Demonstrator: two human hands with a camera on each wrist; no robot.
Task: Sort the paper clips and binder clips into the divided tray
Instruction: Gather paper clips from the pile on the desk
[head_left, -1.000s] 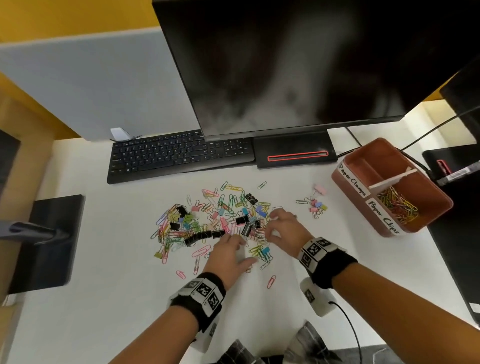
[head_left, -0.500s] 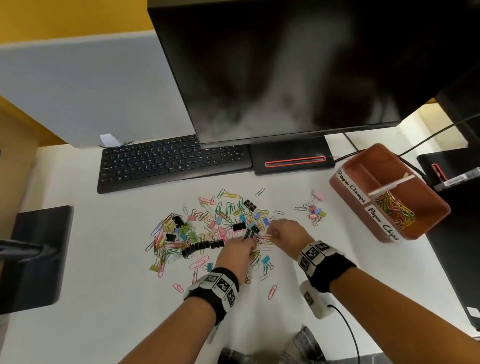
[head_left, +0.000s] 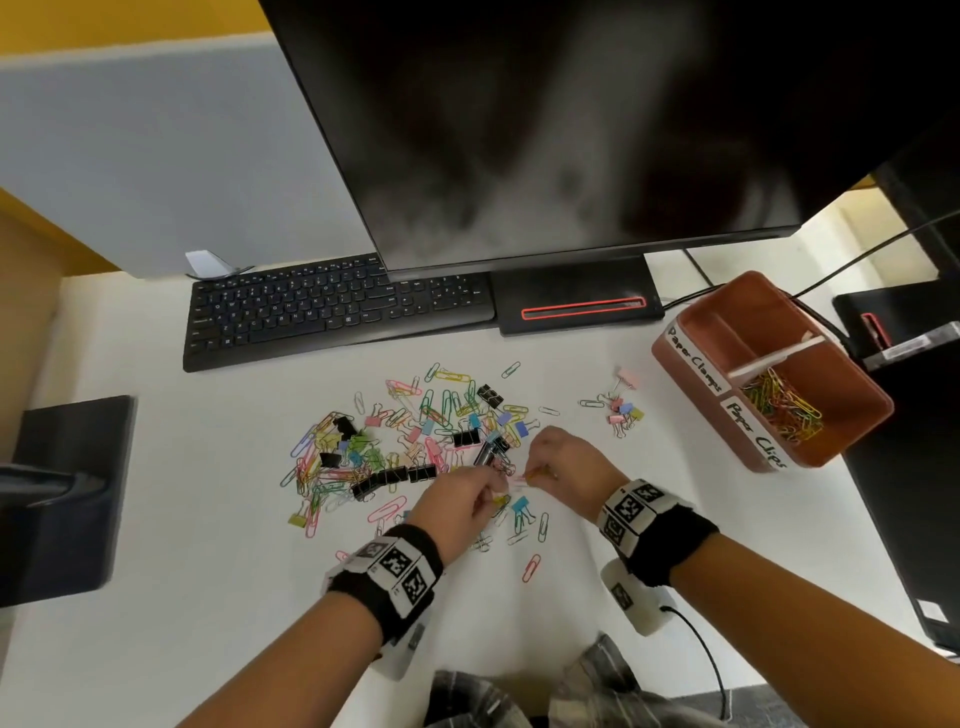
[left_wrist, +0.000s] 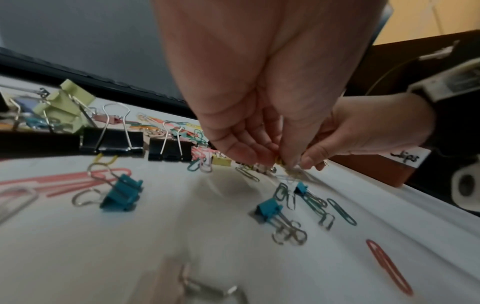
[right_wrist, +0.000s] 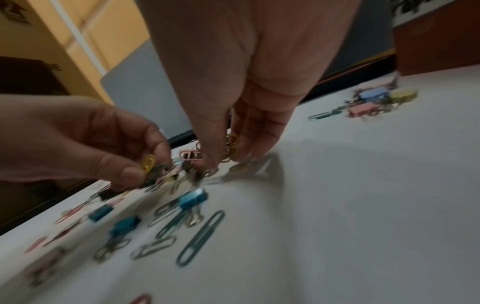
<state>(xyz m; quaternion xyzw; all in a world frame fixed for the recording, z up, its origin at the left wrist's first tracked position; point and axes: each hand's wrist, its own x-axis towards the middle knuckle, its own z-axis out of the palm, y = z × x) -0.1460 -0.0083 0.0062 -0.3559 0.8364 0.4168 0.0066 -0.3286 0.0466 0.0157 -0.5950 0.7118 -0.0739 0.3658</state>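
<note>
A loose pile of coloured paper clips and binder clips lies on the white desk. My left hand hovers at the pile's near right edge. It pinches a yellow paper clip with a few other clips between thumb and fingers. My right hand is close beside it, fingertips down, and pinches yellow paper clips. The brown divided tray stands to the right. Its near compartment, labelled Paper Clips, holds a heap of paper clips. The far one, labelled Paper Clamps, looks empty.
A small cluster of pastel binder clips lies between the pile and the tray. A black keyboard and a monitor base are behind the pile. Cables run behind the tray. Dark equipment stands at the left edge.
Both hands lay on the pile a second ago. They have since drawn together and lifted slightly, each now pinching paper clips.
</note>
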